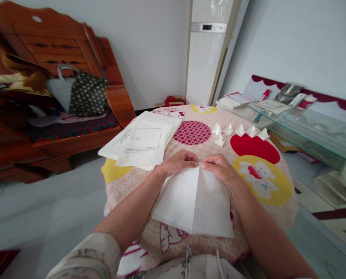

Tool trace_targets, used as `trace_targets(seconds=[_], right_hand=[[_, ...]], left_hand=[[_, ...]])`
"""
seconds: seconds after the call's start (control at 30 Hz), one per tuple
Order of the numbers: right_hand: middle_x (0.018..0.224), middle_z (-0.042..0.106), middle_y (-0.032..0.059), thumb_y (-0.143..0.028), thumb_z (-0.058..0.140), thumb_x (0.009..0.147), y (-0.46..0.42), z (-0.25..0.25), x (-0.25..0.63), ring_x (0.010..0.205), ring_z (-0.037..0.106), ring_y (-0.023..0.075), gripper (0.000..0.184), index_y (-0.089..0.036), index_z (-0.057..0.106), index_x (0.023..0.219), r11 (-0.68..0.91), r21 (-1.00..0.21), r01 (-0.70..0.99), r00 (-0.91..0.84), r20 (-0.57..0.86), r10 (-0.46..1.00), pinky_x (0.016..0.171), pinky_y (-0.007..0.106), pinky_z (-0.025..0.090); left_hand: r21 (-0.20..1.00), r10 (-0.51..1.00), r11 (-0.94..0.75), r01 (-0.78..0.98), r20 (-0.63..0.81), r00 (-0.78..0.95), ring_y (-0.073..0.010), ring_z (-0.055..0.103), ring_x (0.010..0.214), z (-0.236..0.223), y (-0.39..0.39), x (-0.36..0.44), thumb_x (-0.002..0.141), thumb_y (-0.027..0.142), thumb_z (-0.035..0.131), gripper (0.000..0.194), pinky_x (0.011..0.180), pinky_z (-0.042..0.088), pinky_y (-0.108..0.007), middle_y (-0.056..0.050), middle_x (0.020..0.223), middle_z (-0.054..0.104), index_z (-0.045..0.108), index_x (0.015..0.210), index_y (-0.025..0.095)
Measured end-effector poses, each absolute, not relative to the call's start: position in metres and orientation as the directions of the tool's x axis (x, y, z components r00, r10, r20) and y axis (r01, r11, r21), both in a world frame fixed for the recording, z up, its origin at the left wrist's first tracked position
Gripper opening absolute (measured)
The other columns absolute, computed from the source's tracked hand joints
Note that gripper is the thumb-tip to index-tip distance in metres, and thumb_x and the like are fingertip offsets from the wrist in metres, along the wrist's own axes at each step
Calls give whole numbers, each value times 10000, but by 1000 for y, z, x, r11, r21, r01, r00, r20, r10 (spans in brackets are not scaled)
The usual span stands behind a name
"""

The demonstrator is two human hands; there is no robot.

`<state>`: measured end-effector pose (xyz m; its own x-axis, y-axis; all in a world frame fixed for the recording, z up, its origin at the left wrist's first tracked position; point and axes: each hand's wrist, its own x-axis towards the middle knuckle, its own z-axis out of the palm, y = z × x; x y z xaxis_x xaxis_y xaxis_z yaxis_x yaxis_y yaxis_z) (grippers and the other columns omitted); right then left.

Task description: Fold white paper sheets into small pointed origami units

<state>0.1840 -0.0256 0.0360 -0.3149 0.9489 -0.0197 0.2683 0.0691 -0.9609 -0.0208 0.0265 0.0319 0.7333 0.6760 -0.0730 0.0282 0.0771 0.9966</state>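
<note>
A white sheet of paper (187, 205) with faint printed lines and a crease down its middle lies in front of me on the round table. At its far end my left hand (182, 162) pinches the paper's edge, fingers curled. Close beside it, my right hand (218, 166) pinches the same edge near the crease, so the two hands almost touch. Just beyond my left hand is a stack of printed paper (144, 141). Past my right hand, several small folded paper pieces (240, 130) with pointed tops stand in a row, with another folded piece (219, 141) nearer me.
A patterned cloth (126, 190) covers the table. On the right stands a glass-topped shelf (315, 130) with papers, a metal bowl and a cup. A wooden bench (111, 77) holding bags (87, 93) is at left. Behind the table rises a tall white cabinet unit (203, 66).
</note>
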Motion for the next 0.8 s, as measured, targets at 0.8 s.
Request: trace_targets(seconds=[0.8], right_hand=[[563,444,-38,-433,683,744,-29,41,179,541,366,95,312,-163,593,618,71,-966,250,-252,6,968,494,235,244]], left_hand=[[973,781,214,-91,-115,614,-69,488,525,30,16,-10,615,340,845,308,510,342,-197,31,604,592,654,723,124]])
